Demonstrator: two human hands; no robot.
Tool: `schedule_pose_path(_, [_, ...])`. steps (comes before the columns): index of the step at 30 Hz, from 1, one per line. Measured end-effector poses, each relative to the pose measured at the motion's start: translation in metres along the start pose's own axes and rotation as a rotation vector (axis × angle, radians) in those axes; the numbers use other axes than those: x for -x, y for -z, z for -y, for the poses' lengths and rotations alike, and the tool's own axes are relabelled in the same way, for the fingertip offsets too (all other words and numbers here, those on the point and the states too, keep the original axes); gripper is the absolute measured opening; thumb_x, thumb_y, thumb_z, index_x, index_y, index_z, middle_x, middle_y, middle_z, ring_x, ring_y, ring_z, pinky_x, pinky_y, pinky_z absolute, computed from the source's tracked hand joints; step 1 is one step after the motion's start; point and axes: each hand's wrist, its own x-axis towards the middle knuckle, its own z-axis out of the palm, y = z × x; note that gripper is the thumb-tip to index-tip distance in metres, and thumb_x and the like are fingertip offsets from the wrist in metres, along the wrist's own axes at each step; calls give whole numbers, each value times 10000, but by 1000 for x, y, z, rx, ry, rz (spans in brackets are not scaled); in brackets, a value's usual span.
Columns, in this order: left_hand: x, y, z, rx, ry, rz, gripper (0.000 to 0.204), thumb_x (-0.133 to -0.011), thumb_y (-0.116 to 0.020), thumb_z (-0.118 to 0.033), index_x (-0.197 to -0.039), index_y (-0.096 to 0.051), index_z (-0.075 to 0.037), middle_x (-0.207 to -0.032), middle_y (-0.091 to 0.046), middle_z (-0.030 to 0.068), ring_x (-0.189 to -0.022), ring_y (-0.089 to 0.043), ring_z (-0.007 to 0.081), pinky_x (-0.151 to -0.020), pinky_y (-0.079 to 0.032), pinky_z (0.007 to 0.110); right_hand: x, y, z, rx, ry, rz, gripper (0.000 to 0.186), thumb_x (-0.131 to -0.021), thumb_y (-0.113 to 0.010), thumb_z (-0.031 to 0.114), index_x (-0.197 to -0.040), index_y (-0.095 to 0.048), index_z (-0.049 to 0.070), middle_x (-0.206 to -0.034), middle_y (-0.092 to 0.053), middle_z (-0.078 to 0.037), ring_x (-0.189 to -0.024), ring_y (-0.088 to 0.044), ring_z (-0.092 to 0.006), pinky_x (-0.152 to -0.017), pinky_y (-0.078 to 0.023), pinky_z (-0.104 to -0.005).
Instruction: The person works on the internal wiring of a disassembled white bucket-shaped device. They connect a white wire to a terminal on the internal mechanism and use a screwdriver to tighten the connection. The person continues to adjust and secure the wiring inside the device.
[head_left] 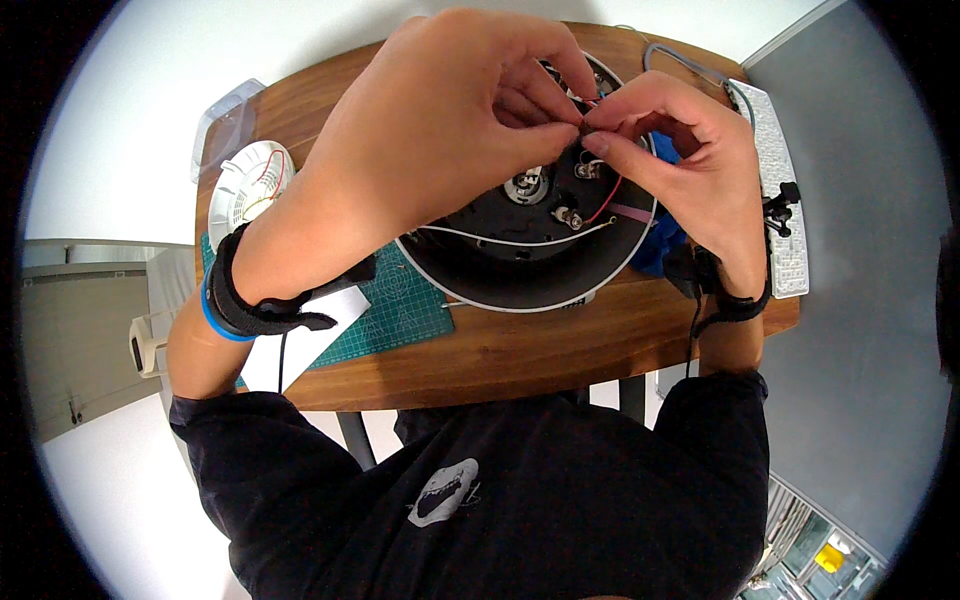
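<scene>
A round black appliance housing [480,275] with a pale rim lies open side up on the table, metal terminals and wires showing inside. Over its far part, my left hand [470,110] and my right hand [690,140] meet, thumb and fingers of each pinched together. What lies between the fingertips is too small and dark to name; red and white wires run close by. A red wire [604,202] rises from a metal terminal [570,218] toward my right thumb. A white wire [500,240] with a ring-like end crosses the near side of the housing. My left hand hides part of the interior.
A white slotted plastic cover [232,205] with a red wire sits at the left, near a clear plastic box [222,120]. A green cutting mat [400,325] and white paper [300,345] lie nearer. Blue material [655,250] and a white keyboard [790,250] are at the right, beside a grey partition [860,250].
</scene>
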Motion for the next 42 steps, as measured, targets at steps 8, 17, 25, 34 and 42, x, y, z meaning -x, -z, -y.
schedule_pose_path(8, [-3, 0, -49, -281, 52, 4, 263, -955, -830, -47, -1182, -745, 55, -1063, -828, 168, -967, -830, 209, -901, -677, 303, 0, 5, 0, -39, -33, 74, 177, -947, -861, 33, -1108, -787, 22, -950, -779, 1, -852, -705, -71, -743, -564, -241])
schedule_pose_path(17, [-3, 4, -42, -304, -16, 13, 238, -942, -846, -60, -1135, -744, 35, -1005, -831, 168, -912, -835, 222, -855, -683, 310, -2, 7, -1, -86, -39, 103, 171, -959, -854, 30, -1119, -797, 12, -1024, -787, -19, -904, -737, -84, -795, -592, -235])
schedule_pose_path(25, [-18, 15, -11, -149, -51, 117, 198, -954, -834, -71, -1096, -776, 54, -984, -833, 180, -865, -825, 222, -833, -676, 303, 8, 14, -7, 55, -124, 17, 229, -987, -760, -96, -1196, -766, -2, -1168, -772, -56, -1069, -719, -130, -965, -568, -274])
schedule_pose_path(34, [-19, 21, 8, 41, -154, 121, 281, -947, -836, -109, -1141, -792, 89, -987, -836, 193, -897, -811, 191, -856, -648, 279, 6, 3, -8, 72, 48, -28, 194, -1004, -725, -125, -1179, -744, -44, -1163, -727, -65, -1070, -694, -125, -959, -539, -247])
schedule_pose_path(42, [-24, 37, 1, 4, -58, 194, 367, -904, -803, -214, -1125, -805, 79, -1024, -831, 207, -938, -803, 238, -840, -641, 323, 11, -20, 12, 285, 215, -301, 239, -937, -799, -119, -1148, -760, -14, -1111, -782, -101, -1014, -732, -168, -921, -588, -283])
